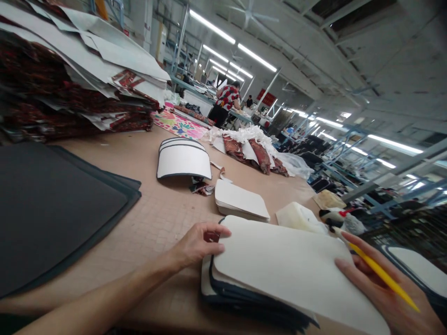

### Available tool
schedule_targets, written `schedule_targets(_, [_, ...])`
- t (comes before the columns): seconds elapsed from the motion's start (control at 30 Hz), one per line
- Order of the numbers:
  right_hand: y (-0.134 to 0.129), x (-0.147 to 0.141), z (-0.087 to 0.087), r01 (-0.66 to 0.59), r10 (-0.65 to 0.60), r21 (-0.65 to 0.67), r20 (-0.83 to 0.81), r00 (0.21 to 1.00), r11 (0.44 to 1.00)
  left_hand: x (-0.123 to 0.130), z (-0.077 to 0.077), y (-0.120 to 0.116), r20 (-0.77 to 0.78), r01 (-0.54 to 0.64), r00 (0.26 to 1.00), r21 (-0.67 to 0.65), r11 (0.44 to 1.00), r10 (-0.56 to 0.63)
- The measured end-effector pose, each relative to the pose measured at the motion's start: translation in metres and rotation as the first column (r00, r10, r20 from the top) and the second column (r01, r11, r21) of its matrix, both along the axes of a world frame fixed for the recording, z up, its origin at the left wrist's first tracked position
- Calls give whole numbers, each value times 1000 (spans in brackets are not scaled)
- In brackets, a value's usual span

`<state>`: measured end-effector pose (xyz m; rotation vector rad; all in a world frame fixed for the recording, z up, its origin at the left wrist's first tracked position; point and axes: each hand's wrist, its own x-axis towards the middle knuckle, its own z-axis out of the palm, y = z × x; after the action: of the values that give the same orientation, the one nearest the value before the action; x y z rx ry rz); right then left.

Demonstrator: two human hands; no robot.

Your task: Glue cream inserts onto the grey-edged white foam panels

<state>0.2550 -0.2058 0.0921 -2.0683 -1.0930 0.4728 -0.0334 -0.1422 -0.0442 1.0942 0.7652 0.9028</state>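
A white panel with rounded corners lies over a stack of dark-edged panels at the table's near side. My left hand pinches its left edge, thumb and forefinger on top. At the right edge is my right hand, its thumb on the panel's surface. Between the fingers of that hand runs a slim tool with a yellow tapered handle; its tip points away from me. Just beyond sits a small stack of white cards. Farther back stands a curved white panel with dark trim.
Large dark sheets cover the left of the brown table. Behind them rises a tall pile of patterned fabric and white sheets. A cut plastic container sits at right, past the panel. A person stands far back.
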Motion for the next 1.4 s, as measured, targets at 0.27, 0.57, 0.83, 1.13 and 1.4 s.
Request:
schedule_targets(0.27, [10,-5,3,-4,8,-46,84,996,999,-3,-6,-8,-53,20,998,70,997,-17])
schedule_targets(0.57, [17,-6,5,-28,33,-92,53,998,995,-2,-10,-11,2,32,999,86,996,-33])
schedule_targets(0.83, [16,-5,6,-86,93,-75,93,991,993,-3,-13,-10,-48,37,998,128,991,-31])
schedule_targets(1.13, [14,26,-27,-348,345,8,119,931,937,-6,-14,-2,-235,54,972,200,978,-6])
schedule_targets(1.4, [16,44,-61,-361,368,131,-38,929,923,-12,-49,12,-437,-22,894,178,984,99])
